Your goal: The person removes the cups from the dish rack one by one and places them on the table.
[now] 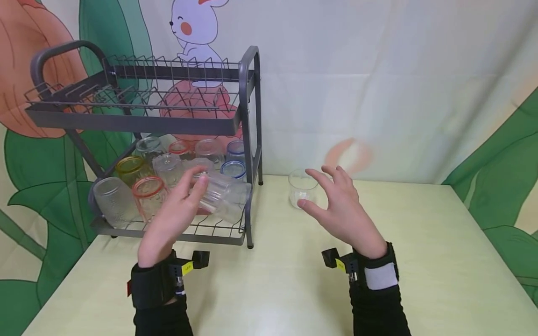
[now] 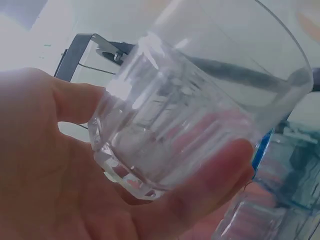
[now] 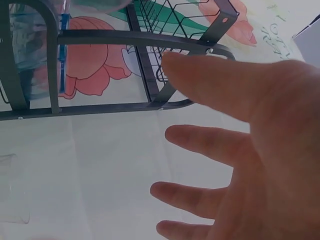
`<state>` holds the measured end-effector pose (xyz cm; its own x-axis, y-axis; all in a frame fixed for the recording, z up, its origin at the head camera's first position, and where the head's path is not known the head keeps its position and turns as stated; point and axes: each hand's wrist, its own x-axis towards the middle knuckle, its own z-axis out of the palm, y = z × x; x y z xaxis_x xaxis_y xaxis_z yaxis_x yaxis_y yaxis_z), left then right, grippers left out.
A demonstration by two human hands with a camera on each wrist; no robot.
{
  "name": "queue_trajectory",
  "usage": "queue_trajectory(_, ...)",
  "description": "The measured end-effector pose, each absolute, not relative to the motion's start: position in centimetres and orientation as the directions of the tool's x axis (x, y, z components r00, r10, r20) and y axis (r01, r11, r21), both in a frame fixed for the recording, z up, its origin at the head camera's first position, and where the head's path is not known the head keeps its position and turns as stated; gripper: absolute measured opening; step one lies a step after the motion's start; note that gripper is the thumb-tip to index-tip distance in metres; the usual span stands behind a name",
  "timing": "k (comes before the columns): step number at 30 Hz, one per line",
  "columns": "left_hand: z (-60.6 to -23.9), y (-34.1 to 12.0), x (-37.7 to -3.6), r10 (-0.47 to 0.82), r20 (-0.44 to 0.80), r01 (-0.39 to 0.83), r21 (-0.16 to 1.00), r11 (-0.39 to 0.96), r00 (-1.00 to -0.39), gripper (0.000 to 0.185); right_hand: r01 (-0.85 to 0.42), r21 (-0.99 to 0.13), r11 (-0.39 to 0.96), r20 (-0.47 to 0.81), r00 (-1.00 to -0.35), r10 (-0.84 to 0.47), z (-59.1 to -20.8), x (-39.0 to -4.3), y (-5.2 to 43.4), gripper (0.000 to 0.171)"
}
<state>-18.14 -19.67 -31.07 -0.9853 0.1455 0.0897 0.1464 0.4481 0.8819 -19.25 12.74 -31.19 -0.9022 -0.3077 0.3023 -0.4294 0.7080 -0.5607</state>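
My left hand point(image 1: 196, 187) grips a clear ribbed glass point(image 1: 224, 198), tilted on its side over the front right of the dish rack's lower tier. In the left wrist view the thumb and fingers of my left hand point(image 2: 165, 145) wrap round the faceted base of the ribbed glass point(image 2: 215, 85). My right hand point(image 1: 313, 189) hovers with fingers spread and holds nothing. It is just in front of a small clear glass point(image 1: 296, 182) standing upright on the table. In the right wrist view my right hand point(image 3: 200, 165) is spread, with that small glass point(image 3: 12, 190) at the left edge.
A grey two-tier dish rack point(image 1: 248, 116) stands at the table's back left. Its lower tier holds several glasses, some with red point(image 1: 149, 196), yellow point(image 1: 130, 168) or blue point(image 1: 233, 169) rims; the top tier has nothing on it. The pale table point(image 1: 294, 289) reaches to a printed backdrop.
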Motion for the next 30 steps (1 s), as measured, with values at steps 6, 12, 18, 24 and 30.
queue_trajectory(6, -31.6, -18.6, -19.0, 0.2, 0.057, 0.116, 0.948, 0.297, -0.978, 0.065, -0.524, -0.524, 0.671, 0.368, -0.85, -0.377, -31.0, -18.8, 12.2, 0.063)
queue_trajectory(12, -32.1, -17.6, -19.5, 0.235, 0.038, 0.09, 0.973, 0.213, -0.971, 0.065, -0.569, -0.523, 0.635, 0.373, -0.822, -0.43, -30.8, -18.5, 11.5, 0.066)
queue_trajectory(18, -32.5, -16.8, -20.0, 0.229, 0.073, 0.109, 0.983, 0.148, -0.971, 0.066, -0.578, -0.532, 0.62, 0.356, -0.816, -0.455, -30.7, -18.3, 11.3, 0.067)
queue_trajectory(24, -32.9, -16.3, -20.1, 0.218, 0.063, 0.087, 0.991, 0.105, -0.974, 0.068, -0.593, -0.531, 0.605, 0.357, -0.804, -0.475, -30.8, -18.5, 10.9, 0.071)
queue_trajectory(30, -33.1, -15.5, -20.2, 0.23, 0.073, 0.095, 0.992, 0.087, -0.971, 0.07, -0.604, -0.538, 0.588, 0.37, -0.796, -0.48, -30.8, -18.5, 10.7, 0.075)
